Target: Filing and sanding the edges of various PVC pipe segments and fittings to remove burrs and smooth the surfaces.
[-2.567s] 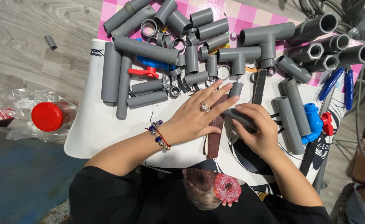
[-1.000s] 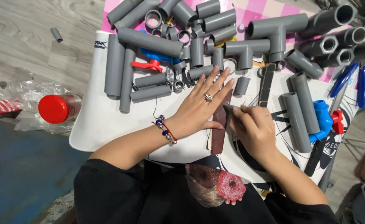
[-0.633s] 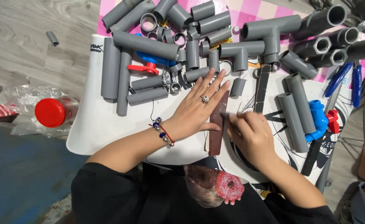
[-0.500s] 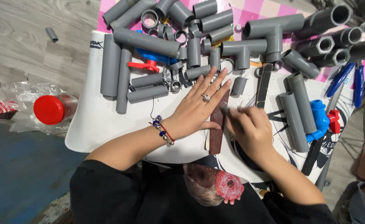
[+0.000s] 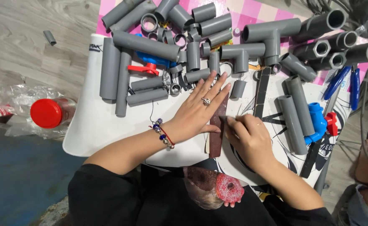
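My left hand (image 5: 196, 112) lies flat with its fingers spread, pressing down a brown strip of sandpaper (image 5: 215, 141) on the white board (image 5: 92, 125). It wears a ring and a beaded bracelet. My right hand (image 5: 249, 140) is closed around a short grey pipe piece (image 5: 223, 119), most of it hidden in the fingers. The piece's end touches the sandpaper's right edge, just beside my left thumb.
Several grey pipes (image 5: 108, 69), tee fittings (image 5: 270, 35) and rings crowd the board's far side. Two blue valves with red handles (image 5: 320, 123) (image 5: 147, 66), a dark strip (image 5: 260, 93), blue-handled pliers (image 5: 346, 81) and a red-lidded jar (image 5: 47, 113) lie around.
My right hand has slid the grey pipe piece left and nearer along the sandpaper, closer to my left thumb. My left hand stays flat on the strip.
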